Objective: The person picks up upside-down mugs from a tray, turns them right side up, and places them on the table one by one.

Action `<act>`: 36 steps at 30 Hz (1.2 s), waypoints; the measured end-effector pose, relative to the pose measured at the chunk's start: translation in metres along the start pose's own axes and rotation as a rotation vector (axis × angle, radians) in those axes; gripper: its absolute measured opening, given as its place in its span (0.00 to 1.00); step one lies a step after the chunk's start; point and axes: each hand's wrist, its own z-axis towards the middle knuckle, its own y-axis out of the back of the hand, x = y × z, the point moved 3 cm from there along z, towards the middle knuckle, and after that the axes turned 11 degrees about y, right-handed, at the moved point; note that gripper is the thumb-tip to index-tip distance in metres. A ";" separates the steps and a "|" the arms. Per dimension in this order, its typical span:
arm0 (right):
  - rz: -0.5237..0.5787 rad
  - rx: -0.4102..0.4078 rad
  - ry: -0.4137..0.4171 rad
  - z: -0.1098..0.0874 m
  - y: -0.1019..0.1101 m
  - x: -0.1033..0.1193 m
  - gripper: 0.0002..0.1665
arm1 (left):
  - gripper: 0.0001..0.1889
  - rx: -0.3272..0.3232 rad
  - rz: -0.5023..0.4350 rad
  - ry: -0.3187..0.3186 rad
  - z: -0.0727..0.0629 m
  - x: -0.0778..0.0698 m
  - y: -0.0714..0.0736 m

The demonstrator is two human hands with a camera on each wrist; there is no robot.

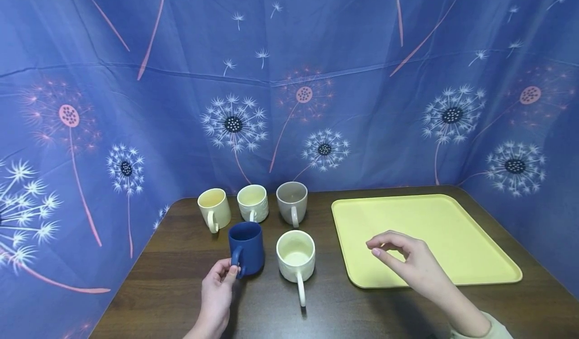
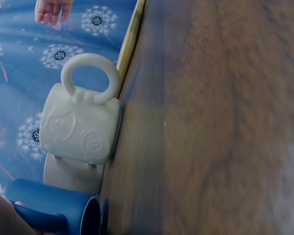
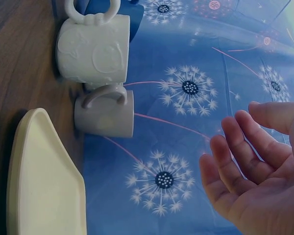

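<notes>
By its handle, my left hand (image 1: 218,291) grips a blue mug (image 1: 248,251), thumb on top of the handle. The mug is upright, close over the table, and its underside shows in the left wrist view. Just right of it stands a white mug (image 1: 296,258) with a raised pattern (image 2: 81,129) and a ring handle turned toward me. My right hand (image 1: 409,258) hovers over the front left part of a yellow tray (image 1: 457,238), fingers loosely bent and holding nothing. The right wrist view shows its palm and fingers (image 3: 255,152) apart from everything.
Along the back of the brown table (image 1: 163,289) stand a cream mug (image 1: 216,209), a white textured mug (image 1: 253,208) and a grey mug (image 1: 291,206). A blue dandelion-print cloth (image 1: 362,103) hangs behind and at both sides.
</notes>
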 end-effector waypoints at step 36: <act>-0.034 0.004 0.018 0.001 0.001 0.002 0.12 | 0.12 0.114 0.356 0.012 -0.006 -0.004 0.018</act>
